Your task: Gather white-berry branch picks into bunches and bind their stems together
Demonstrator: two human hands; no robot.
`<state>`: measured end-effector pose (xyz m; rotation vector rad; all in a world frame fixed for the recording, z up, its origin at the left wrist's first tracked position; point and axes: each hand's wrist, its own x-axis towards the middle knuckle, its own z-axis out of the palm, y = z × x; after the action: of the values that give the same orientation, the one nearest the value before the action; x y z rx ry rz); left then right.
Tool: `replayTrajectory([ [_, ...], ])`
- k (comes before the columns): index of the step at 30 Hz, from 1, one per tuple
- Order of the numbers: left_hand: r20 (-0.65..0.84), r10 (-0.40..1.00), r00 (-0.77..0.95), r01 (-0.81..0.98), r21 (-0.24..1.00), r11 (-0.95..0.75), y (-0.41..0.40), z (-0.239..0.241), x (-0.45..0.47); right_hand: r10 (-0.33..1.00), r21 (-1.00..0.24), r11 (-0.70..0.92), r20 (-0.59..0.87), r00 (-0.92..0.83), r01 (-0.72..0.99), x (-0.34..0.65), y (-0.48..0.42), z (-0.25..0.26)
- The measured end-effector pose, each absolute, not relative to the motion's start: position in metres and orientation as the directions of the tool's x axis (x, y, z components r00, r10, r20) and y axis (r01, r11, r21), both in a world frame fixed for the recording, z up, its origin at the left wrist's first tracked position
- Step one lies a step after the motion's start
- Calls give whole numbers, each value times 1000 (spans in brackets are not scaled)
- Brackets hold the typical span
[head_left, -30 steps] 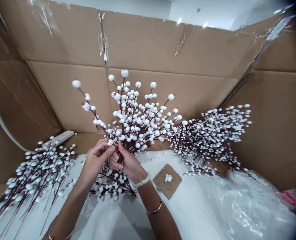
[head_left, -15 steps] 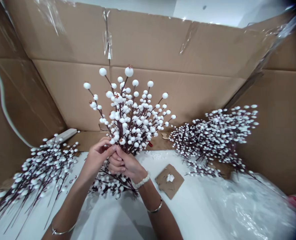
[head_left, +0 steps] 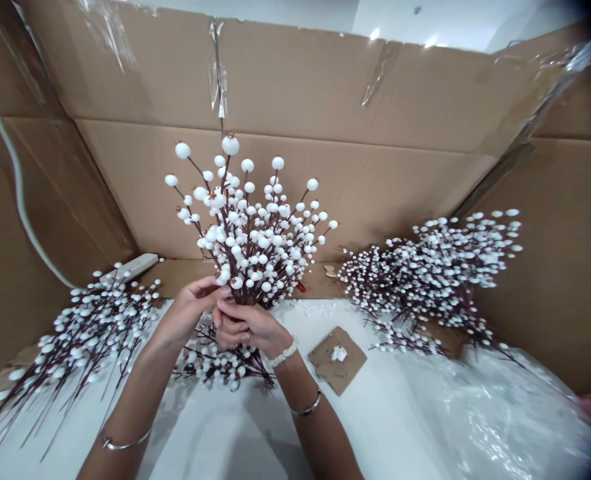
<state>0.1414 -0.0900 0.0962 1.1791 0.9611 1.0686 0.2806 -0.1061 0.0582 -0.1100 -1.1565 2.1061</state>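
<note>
As I read the head feed, one opened cardboard carton (head_left: 285, 80) stands with its flaps raised, clear tape (head_left: 218, 67) hanging at a seam. Item: a bunch of white-berry sprays (head_left: 245, 233), held upright over the carton's front edge. Its dark stems are gripped by the left hand (head_left: 188, 313), fingers curled, and the right hand (head_left: 242, 327), closed beneath it, the two pressed together. Item: a loose spray pile (head_left: 435, 273) on the carton's brown floor, right. Item: a second spray pile (head_left: 85, 333), left, on a white sheet (head_left: 200, 427). Item: more sprays (head_left: 210, 363) just below the hands. Item: a cardboard scrap (head_left: 338, 360). Item: crumpled clear plastic (head_left: 500, 413), lower right.
</note>
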Motion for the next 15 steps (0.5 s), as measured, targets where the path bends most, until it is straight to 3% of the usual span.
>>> replayTrajectory([
  [7, 181, 966, 183, 84, 976, -199, -104, 105, 142, 684, -797, -296, 208, -699, -527, 286, -107, 57],
  [15, 171, 929, 328, 189, 952, -242, -107, 115, 161, 682, -825, -303, 162, -713, -477, 305, -109, 54],
])
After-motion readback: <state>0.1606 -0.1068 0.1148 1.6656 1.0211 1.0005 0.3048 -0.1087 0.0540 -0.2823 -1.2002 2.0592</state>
